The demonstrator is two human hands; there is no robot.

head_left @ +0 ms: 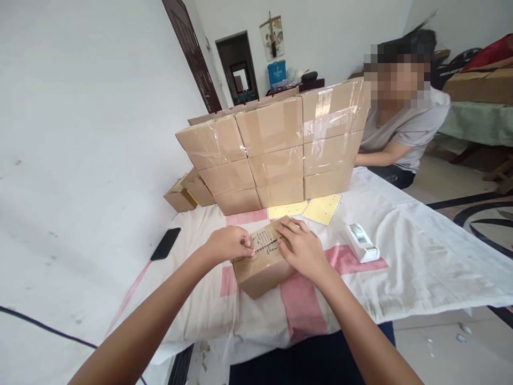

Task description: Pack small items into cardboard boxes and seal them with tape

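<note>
Forearms [154, 299] nearest the camera, extending from the near edge to a small cardboard box [262, 272] set on the cloth-covered table [436, 267], near side, roughly central. Left hand [225, 245]: fingers curled, thumb and forefinger close together at the left end of the box top; whether they pinch the edge or only press it, cannot tell. Right hand [303, 247]: fingers loosely spread and laid over the right end of the top, no closed grasp seen.

Handling (judged): likely light, though contents not visible; thin board, stiff along the edges, apt to dent mid-panel; smooth but probably not very slippery. Top looks weakest, with slit-like marks either side of a seam. Best hold: both ends, low on the walls, a palm to each.

Orientation: sits flat, seamed face up; long axis appears to run from near left to far right, seam roughly along it, one long side facing the near edge.

Surroundings: white device [360, 243] right of the box; black phone [165, 244] to the left; yellow sheets [324, 208] beyond, before a stacked block of cartons [276, 125]; another person [406, 133] at far right
</note>
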